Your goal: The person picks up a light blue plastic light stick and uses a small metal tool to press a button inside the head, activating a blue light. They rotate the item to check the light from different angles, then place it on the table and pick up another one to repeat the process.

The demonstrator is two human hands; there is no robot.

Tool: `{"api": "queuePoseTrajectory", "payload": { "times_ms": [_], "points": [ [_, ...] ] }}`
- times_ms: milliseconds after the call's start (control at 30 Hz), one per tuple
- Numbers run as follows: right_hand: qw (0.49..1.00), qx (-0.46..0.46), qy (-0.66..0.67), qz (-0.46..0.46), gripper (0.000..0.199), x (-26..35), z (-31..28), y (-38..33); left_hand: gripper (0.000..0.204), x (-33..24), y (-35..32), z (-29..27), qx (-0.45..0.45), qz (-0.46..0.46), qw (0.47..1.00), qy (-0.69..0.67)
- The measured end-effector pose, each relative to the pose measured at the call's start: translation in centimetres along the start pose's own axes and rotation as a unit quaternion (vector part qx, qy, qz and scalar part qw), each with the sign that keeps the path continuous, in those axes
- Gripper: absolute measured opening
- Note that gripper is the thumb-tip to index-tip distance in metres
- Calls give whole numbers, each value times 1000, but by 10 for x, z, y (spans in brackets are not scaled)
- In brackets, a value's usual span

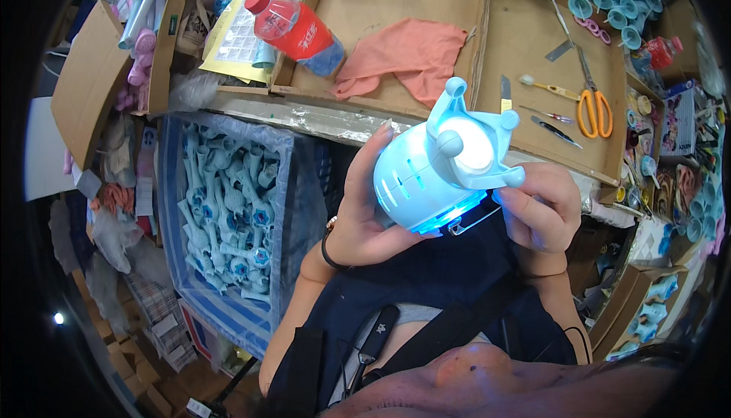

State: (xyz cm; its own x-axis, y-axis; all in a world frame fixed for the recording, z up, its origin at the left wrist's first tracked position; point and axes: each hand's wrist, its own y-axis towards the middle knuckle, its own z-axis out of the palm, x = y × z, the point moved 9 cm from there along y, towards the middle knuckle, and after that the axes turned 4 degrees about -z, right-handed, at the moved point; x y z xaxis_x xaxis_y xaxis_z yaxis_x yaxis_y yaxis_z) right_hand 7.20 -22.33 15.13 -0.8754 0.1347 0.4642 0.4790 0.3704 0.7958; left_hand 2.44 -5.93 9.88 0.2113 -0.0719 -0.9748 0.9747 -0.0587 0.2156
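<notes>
A light-blue plastic light-up toy (411, 170) is held tilted in front of my chest. Its crown-like top has several round-tipped prongs around a white disc, and blue light glows from its lower rim. My left hand (369, 209) is wrapped round the body from the left, thumb underneath. On the other side my right hand (544, 205) has its fingers bent and closed at one prong tip. Just below them a small silver metal loop (464, 226) sticks out by the glowing rim. Whether the right fingertips also grip something small is hidden.
Behind the toy, cardboard trays hold an orange cloth (400, 60), a red-labelled bottle (297, 33), orange-handled scissors (594, 110), a cutter blade (505, 92) and a brush (548, 87). Light-blue parts fill a lined bin (228, 212) at left and pile up far right.
</notes>
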Motion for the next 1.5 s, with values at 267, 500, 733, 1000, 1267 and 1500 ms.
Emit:
{"api": "queuePoseTrajectory", "payload": {
  "times_ms": [267, 500, 733, 1000, 1267, 1500],
  "points": [
    [1000, 20, 12, 9, 28, -1, 1, 3, 101, -1, 0, 0, -1, 8, 1000, -23],
    [997, 43, 52, 22, 31, -2, 7, 6, 99, -4, 1, 0, -7, 16, 1000, 9],
    [995, 56, 78, 20, 27, -2, 5, 7, 99, -8, 3, 5, 32, 31, 999, -12],
    [998, 54, 33, -1, 24, 7, 0, 6, 100, -11, 0, 6, 29, 39, 998, 40],
    [998, 59, 10, -34, 31, 13, -2, 9, 116, -11, 1, 6, 40, 35, 997, 49],
    [998, 46, 16, -40, 30, 13, -3, 8, 101, -11, -1, 3, 8, 17, 998, 54]
  ]
}}
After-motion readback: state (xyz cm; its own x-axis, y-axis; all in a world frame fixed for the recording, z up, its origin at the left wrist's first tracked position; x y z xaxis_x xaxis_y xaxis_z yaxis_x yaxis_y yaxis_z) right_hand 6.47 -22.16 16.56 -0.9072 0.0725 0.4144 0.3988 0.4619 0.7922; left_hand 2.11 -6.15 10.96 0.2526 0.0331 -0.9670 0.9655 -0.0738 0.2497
